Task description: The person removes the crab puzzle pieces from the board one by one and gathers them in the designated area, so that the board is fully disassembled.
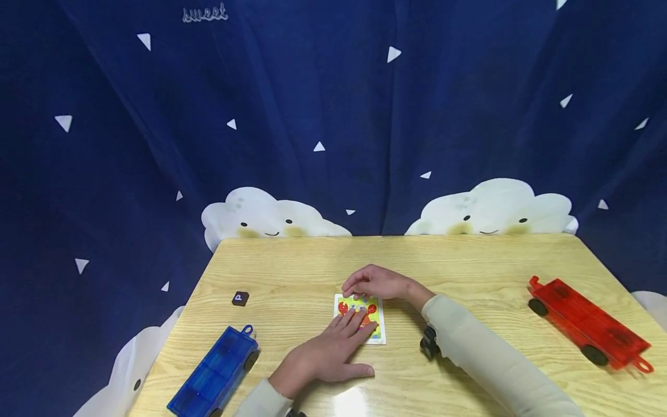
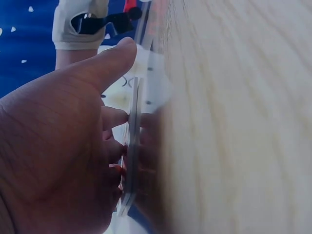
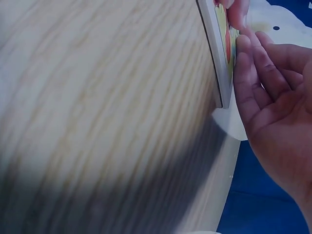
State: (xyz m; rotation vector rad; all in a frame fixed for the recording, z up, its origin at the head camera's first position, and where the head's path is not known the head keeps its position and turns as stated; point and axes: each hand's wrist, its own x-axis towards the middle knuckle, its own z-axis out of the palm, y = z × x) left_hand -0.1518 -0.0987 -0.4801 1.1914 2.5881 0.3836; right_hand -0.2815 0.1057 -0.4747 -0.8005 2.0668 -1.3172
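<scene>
1. Head view: a picture card (image 1: 361, 318) lies flat at the middle of the wooden surface (image 1: 469, 260); the left hand (image 1: 325, 353) comes in from 7 o'clock of the card, its fingers straight and spread, the fingertips pressing on the card's printed face; the right hand (image 1: 376, 282) sits at 12 o'clock of the card, its fingers bent down so that the tips touch the card's far edge; whether they pinch that edge cannot be told here; a blue toy wagon (image 1: 215, 373) lies well apart at 8 o'clock of the card, a red toy wagon (image 1: 587, 322) well apart at 3 o'clock, and a small dark tile (image 1: 240, 298) with a letter near 9 o'clock; a dark blue curtain (image 1: 333, 116) with white clouds hangs behind.

2. Left wrist view: the left hand (image 2: 58, 156) fills the near side, the thumb stretched out, the fingers lying straight against the card (image 2: 132, 146), seen edge-on and blurred; the surface (image 2: 234, 117) lies beyond the card.

3. Right wrist view: the right hand (image 3: 273, 97) lies just beside the card (image 3: 217, 53); its fingertips (image 3: 242, 44) touch the card's edge, the fingers loosely bent and apart, gripping nothing that shows; the surface (image 3: 107, 97) lies at 9 o'clock of the hand.
</scene>
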